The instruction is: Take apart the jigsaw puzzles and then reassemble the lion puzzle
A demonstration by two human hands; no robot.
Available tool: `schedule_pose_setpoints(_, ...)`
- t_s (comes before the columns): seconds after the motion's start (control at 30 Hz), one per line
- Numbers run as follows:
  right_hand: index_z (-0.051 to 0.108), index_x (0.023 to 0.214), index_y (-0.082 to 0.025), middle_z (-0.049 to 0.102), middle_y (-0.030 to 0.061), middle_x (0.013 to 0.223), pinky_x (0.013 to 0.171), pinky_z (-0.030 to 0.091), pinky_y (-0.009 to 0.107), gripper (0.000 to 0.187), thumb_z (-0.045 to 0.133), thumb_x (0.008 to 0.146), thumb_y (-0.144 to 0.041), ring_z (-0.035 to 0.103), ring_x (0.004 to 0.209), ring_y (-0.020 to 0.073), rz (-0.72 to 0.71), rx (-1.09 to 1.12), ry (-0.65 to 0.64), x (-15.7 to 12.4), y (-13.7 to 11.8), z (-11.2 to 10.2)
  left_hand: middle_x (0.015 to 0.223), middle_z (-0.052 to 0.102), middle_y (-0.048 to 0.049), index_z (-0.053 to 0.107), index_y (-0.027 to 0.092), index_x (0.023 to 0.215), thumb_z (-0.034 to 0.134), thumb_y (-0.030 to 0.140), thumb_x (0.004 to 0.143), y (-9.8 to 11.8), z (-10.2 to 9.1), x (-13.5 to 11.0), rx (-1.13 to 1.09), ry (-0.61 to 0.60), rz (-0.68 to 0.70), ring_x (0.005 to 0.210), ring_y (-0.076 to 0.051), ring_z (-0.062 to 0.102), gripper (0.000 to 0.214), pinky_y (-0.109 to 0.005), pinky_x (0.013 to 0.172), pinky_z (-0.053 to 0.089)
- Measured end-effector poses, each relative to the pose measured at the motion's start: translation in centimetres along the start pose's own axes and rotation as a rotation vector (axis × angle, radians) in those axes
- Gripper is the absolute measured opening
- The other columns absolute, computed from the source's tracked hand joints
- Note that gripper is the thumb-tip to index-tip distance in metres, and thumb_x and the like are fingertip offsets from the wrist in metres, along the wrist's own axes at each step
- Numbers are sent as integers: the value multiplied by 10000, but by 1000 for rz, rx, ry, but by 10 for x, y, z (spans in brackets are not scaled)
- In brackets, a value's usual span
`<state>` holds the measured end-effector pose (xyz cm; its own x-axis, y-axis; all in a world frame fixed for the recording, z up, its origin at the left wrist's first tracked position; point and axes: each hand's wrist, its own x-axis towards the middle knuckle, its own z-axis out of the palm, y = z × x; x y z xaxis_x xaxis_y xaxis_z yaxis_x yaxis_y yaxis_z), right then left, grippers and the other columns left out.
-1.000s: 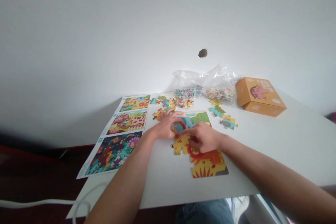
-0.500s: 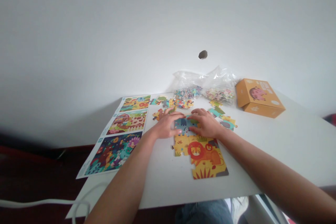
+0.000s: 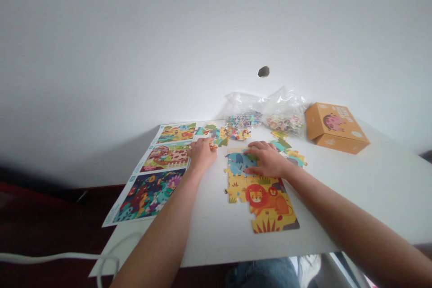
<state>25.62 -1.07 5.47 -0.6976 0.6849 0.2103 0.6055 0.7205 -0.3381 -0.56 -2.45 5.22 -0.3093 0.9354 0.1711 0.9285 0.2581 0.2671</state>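
A partly joined jigsaw (image 3: 261, 198) with a lion and a blue elephant lies on the white table (image 3: 354, 189). My right hand (image 3: 266, 158) rests flat on its upper part, fingers stretched out beside the elephant. My left hand (image 3: 201, 153) has its fingers curled over a small orange-yellow loose piece (image 3: 213, 146) to the left of the jigsaw. More loose pieces (image 3: 229, 133) lie just beyond both hands.
A sheet of three picture guides (image 3: 158, 171) lies at the table's left edge. Two clear bags of pieces (image 3: 270, 114) sit against the wall. An orange box (image 3: 334, 127) stands at the right. A few pieces (image 3: 290, 153) lie right of my hand. A white cable (image 3: 67, 258) hangs below.
My right hand moved from the lion part up to the jigsaw's top. My left hand left the jigsaw and went left to a loose piece.
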Motion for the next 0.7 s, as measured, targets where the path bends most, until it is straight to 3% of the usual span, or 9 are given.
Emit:
schedule_pose_setpoints(0.37, 645, 1226, -255, 554, 134, 1305, 1005, 335, 534, 615, 658, 758, -654, 485, 1190, 341, -2, 2, 18, 0, -1, 0, 1151, 662, -117, 627, 290, 1234, 642, 433, 780, 0, 1, 1, -5, 75, -11, 1105, -362, 568, 477, -481, 913, 451)
schedule_pose_setpoints(0.53, 645, 1227, -255, 557, 134, 1300, 1004, 337, 525, 619, 656, 758, -658, 494, 1177, 336, -9, 5, 23, 0, -1, 0, 1092, 672, -117, 617, 252, 1231, 672, 412, 766, -2, 2, 4, -134, 175, 0, 1041, -316, 617, 495, -460, 895, 480)
schedule_pose_setpoints(0.63, 661, 1207, -248, 570, 133, 1293, 1000, 336, 522, 581, 668, 767, -628, 494, 1178, 339, -4, 2, 38, 0, -2, 0, 1114, 659, -95, 607, 223, 1208, 680, 350, 773, -1, 2, 4, -322, 291, 97, 1050, -256, 621, 460, -396, 921, 501)
schedule_pose_setpoints(0.7, 687, 1160, -240, 603, 129, 1252, 979, 350, 500, 489, 636, 818, -585, 514, 1150, 325, 27, 20, 79, 1, -4, -2, 1152, 640, -89, 583, 209, 1225, 674, 317, 789, 4, 0, 1, -447, 330, 258, 1068, -225, 616, 458, -356, 933, 509)
